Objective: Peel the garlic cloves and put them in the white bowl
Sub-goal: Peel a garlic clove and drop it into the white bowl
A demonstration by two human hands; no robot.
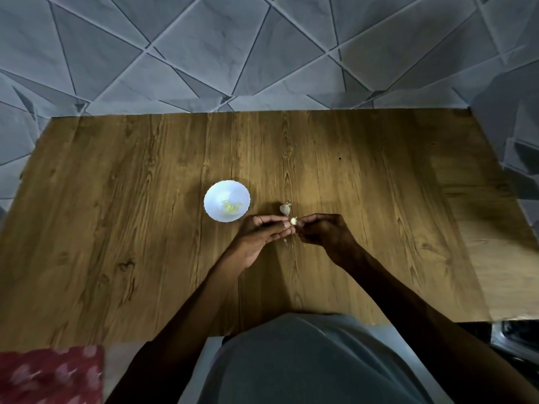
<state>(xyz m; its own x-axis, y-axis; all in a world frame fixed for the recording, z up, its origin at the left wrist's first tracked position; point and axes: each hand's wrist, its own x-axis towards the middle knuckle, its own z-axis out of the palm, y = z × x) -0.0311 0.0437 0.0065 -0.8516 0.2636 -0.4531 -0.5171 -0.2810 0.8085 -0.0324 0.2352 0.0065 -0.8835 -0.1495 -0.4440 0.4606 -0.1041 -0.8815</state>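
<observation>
Peeling step: small pale garlic clove (pixel 293 221) pinched between left hand (pixel 264 233) and right hand (pixel 322 233) fingertips; skin removal, then drop into scalloped white bowl (pixel 214 212), is judged next.

Wood-grain table (pixel 145 228); glossy white bowl (pixel 214 193).

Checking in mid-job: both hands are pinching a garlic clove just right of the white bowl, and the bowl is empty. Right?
Not quite. The white bowl is not empty: the head view shows a few yellowish peeled cloves lying in it. The rest stands: the left hand and right hand pinch a garlic clove between them just right of the bowl.
</observation>
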